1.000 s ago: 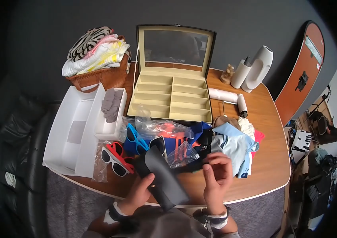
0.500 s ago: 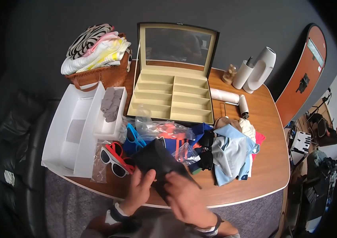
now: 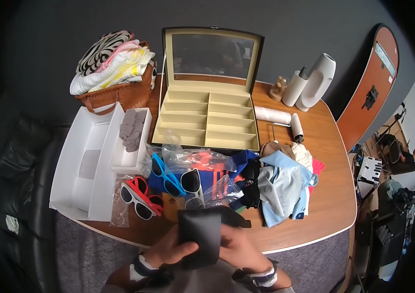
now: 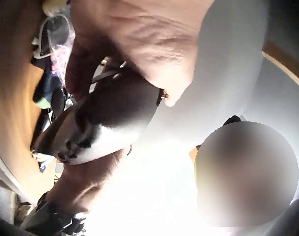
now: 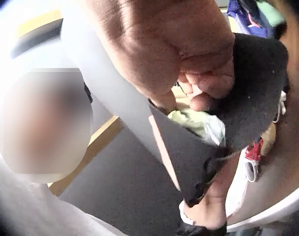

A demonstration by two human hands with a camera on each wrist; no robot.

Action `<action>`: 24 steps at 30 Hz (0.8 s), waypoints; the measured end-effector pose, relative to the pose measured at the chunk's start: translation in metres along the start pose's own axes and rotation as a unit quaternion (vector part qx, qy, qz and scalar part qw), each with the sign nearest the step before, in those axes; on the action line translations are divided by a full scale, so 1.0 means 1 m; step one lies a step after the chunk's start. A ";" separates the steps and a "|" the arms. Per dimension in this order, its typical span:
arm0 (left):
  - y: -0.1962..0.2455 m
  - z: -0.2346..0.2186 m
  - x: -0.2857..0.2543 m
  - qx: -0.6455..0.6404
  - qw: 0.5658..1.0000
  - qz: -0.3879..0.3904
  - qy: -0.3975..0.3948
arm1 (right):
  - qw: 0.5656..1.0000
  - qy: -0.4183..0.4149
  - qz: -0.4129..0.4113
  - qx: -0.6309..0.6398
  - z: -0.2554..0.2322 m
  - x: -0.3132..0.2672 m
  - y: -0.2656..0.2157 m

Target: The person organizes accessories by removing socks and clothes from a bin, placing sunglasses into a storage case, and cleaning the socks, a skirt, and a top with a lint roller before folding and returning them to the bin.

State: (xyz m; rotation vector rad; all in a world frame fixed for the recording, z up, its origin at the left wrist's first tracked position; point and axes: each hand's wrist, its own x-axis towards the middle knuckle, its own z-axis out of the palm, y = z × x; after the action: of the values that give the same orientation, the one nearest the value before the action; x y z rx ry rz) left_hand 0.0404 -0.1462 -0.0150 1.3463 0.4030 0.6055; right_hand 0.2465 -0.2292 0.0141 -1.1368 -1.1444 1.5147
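Note:
Low at the table's near edge, my left hand [image 3: 176,250] grips a black glasses case [image 3: 200,237], its thumb across the front. The case's flap [image 5: 260,83] stands lifted away from its mouth in the right wrist view. My right hand [image 3: 241,248] is at the case's right side, and its curled fingers reach into the mouth. There they pinch a pale green and whitish crumpled thing [image 5: 196,123], mostly hidden by the case. Beyond lie blue sunglasses [image 3: 166,176], white-framed sunglasses [image 3: 191,180], red and white sunglasses [image 3: 141,198], and clear plastic bags [image 3: 197,158].
A display box [image 3: 206,117] with cream compartments stands with its glass lid raised. At left are a large white box [image 3: 83,166], a narrower white box [image 3: 129,158] holding grey cloth, and a brown basket [image 3: 117,97] of textiles. Folded clothes [image 3: 285,185] lie at right.
The right hand has come in from the right to the case and now reaches inside. The case has turned more upright, closer to the body, uncovering the white-framed sunglasses. Its flap has opened.

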 end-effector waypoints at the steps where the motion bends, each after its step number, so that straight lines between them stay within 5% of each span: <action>1: 0.003 0.000 0.000 0.006 1.000 -0.002 -0.030 | 1.000 -0.020 0.002 0.016 0.000 0.000 0.002; 5: 0.005 0.000 -0.005 -0.017 0.994 -0.107 0.005 | 0.998 0.051 -0.040 -0.026 -0.008 -0.006 0.024; 6: 0.011 0.011 0.004 0.029 0.998 -0.011 0.055 | 0.995 0.074 -0.055 -0.040 -0.010 -0.009 0.029; 14: -0.016 0.003 0.015 -0.036 0.951 0.029 0.304 | 0.899 0.340 -0.236 0.142 -0.038 -0.020 0.004; 17: 0.002 0.004 0.020 -0.207 0.915 0.034 0.345 | 0.881 0.382 -0.266 0.082 -0.081 -0.028 0.011; 24: -0.005 -0.019 0.015 -0.252 0.885 0.036 0.389 | 0.866 0.442 -0.224 0.066 -0.123 -0.048 0.005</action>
State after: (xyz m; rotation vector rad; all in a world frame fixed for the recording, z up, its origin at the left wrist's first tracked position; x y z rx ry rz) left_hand 0.0418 -0.1228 -0.0227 0.5710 0.7786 1.2224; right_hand 0.3746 -0.2578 -0.0023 -1.1642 -0.5765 0.5596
